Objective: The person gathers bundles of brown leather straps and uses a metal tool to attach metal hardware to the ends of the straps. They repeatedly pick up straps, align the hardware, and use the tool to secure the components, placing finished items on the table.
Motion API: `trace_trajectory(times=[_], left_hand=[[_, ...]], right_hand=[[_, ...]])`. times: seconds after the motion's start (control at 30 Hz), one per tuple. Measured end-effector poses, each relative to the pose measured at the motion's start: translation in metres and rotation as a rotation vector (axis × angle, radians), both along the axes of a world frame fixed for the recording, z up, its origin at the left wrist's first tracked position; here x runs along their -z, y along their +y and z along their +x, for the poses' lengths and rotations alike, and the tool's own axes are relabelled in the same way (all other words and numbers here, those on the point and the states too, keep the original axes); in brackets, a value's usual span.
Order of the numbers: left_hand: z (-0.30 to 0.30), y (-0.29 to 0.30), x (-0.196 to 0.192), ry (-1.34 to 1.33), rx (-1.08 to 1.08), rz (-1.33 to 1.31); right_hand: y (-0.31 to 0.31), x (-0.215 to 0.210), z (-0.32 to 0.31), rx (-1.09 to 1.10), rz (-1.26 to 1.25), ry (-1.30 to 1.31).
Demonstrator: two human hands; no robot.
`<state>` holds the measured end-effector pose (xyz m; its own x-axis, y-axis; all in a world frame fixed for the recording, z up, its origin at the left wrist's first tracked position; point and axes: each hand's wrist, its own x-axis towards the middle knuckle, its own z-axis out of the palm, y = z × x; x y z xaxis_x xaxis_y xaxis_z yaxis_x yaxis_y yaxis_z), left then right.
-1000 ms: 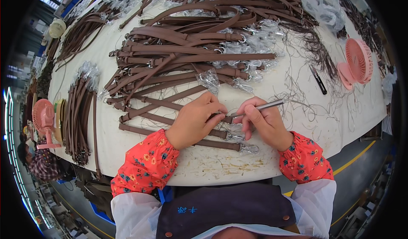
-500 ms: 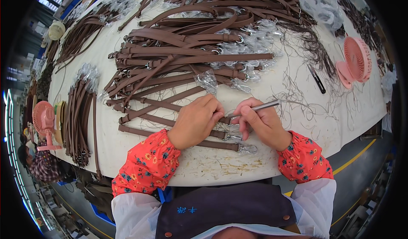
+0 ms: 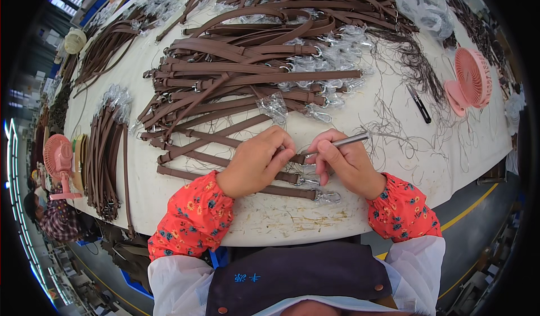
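My left hand (image 3: 257,161) pinches the end of a brown strap (image 3: 298,158) that pokes out between my two hands. Close by on its right, my right hand (image 3: 347,164) is closed round a slim silver pen-shaped tool (image 3: 351,139), whose rear end points up and right. The tool's working tip is hidden by the fingers. The right fingertips are at the strap's end, by its metal clasp; whether they also grip it is unclear. Nearer me lies another strap (image 3: 289,192) with a plastic-wrapped silver snap hook (image 3: 329,197). Beyond my hands, a heap of brown straps (image 3: 242,68) spreads over the table.
A bundle of straps (image 3: 104,158) lies at left near a pink fan (image 3: 58,161). On the right are a black-handled cutter (image 3: 419,105), another pink fan (image 3: 471,80) and loose dark threads (image 3: 419,63). Clear plastic wrapping (image 3: 424,7) is piled at the far right.
My left hand has shifted very slightly left, its fingers still at the strap's end. My right hand and the silver tool are almost unmoved.
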<state>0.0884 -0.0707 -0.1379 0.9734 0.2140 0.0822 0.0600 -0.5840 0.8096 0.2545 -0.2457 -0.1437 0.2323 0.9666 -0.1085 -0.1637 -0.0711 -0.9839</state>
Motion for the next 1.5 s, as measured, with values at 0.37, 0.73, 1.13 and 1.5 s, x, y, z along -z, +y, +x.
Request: trace_trajectory(times=[0.37, 0.73, 1.13, 1.5], left_hand=[[-0.019, 0.051, -0.007, -0.057, -0.281, 0.468], [-0.019, 0.040, -0.006, -0.030, -0.059, 0.361], [-0.020, 0.027, -0.013, 0.113, 0.191, 0.169], [-0.038, 0.041, -0.060, 0.411, 0.002, 0.175]], right_hand=[[-0.001, -0.004, -0.003, -0.050, 0.108, -0.180], [0.006, 0.007, 0.005, 0.164, 0.352, -0.697], [0.013, 0.007, 0.011, 0.029, 0.389, -1.244], [0.004, 0.000, 0.012, -0.009, 0.317, -1.005]])
